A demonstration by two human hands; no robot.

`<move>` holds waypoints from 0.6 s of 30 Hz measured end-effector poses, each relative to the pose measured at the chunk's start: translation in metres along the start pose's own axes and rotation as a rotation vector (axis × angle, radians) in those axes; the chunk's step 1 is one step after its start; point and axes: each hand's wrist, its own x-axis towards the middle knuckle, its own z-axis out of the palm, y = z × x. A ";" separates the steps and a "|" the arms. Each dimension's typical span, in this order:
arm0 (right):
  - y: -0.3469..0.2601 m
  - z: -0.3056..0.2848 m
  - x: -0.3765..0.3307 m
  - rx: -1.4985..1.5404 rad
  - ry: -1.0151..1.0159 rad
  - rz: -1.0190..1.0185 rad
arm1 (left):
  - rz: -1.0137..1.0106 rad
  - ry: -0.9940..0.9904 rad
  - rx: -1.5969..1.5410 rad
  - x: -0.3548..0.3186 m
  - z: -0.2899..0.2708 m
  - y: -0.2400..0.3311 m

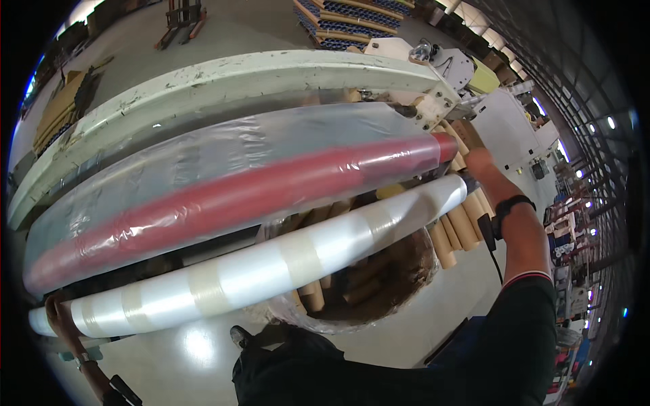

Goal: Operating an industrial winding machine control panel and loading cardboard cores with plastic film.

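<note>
White roll (247, 277): left hand (61, 318) gripping near its left end.
Red roll (271, 179): right hand (479, 162) by its right end, grip unclear.

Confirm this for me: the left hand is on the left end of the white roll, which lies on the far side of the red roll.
No, the side is wrong: the head view shows the white roll on the near side of the red roll. The left hand is on its left end, as stated.
</note>
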 end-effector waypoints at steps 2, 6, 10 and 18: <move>0.010 -0.012 0.014 -0.016 0.172 0.136 | 0.005 -0.070 -0.073 -0.006 -0.012 -0.007; -0.040 -0.173 0.004 0.420 0.454 0.021 | 0.295 0.140 0.408 -0.024 -0.034 -0.027; -0.188 -0.324 0.018 1.563 0.507 -0.409 | -0.138 0.199 -0.091 -0.025 0.027 0.080; -0.443 -0.668 0.074 2.461 0.094 -0.715 | -0.013 0.590 -0.239 -0.043 -0.017 0.070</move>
